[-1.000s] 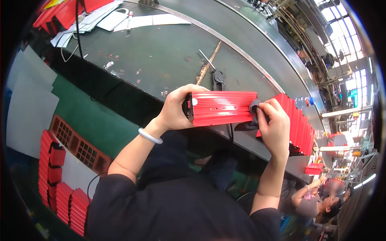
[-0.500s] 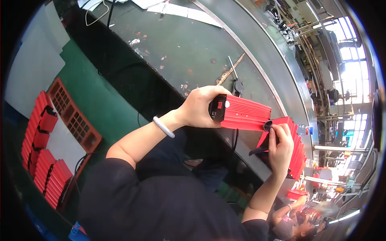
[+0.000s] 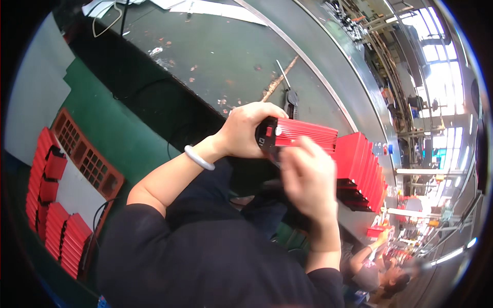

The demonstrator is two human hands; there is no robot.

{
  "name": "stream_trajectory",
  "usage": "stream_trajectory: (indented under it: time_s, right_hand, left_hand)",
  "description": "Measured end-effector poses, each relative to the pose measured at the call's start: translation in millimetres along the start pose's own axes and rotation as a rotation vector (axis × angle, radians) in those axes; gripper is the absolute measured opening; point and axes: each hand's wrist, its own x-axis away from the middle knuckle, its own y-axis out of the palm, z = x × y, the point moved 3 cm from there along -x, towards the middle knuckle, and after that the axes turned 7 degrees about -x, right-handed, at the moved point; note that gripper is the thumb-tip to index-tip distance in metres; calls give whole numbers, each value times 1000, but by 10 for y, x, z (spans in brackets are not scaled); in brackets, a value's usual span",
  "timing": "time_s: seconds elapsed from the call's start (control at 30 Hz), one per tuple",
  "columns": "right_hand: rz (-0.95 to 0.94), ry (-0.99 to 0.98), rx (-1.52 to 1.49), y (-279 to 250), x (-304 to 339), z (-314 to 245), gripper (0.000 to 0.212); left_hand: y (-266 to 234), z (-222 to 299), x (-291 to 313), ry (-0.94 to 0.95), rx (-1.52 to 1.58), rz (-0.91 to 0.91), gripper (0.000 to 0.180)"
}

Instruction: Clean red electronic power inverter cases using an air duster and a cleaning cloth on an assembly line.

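Observation:
My left hand [image 3: 246, 128] is wrapped round one end of a red ribbed metal box [image 3: 310, 132], which looks like a power inverter. The box's black end panel [image 3: 266, 134] carries a red rocker switch and faces left, beside my left fingers. My right hand [image 3: 310, 177], smeared by motion, is in front of the box's near side with its fingers bent together. A dark piece [image 3: 276, 155] shows at my right fingertips, close to the black panel; its kind cannot be made out. My right hand hides part of the box.
Several similar red boxes [image 3: 359, 167] stand stacked right of my hands. A black-handled tool [image 3: 291, 102] with a thin metal shaft lies on the dark bench [image 3: 226, 56]. More red boxes [image 3: 51, 205] are at lower left near a brown crate [image 3: 87, 154]. Another person [image 3: 377, 269] sits at lower right.
My right hand has moved left along the box, from its far right end to near the black panel. The view has shifted slightly; my left hand keeps its grip.

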Motion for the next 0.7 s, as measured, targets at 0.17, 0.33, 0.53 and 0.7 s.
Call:
stream_trajectory:
  time_s: [0.17,0.33,0.53,0.7]
  right_hand:
    - [-41,-139,174,16,-120,-75,9]
    - [-214,-60,14,-212,152,212,8]
    - [-201,324,423,-586,699,977,8]
    - [279,410,207,-699,903,914,9]
  left_hand:
    - [-53,1,-26,-85,-49,-22,47]
    - [76,82,-16,90,-60,-2,48]
    - [32,141,12,161,-105,-25,47]
    - [80,152,-14,116,-103,-42,46]
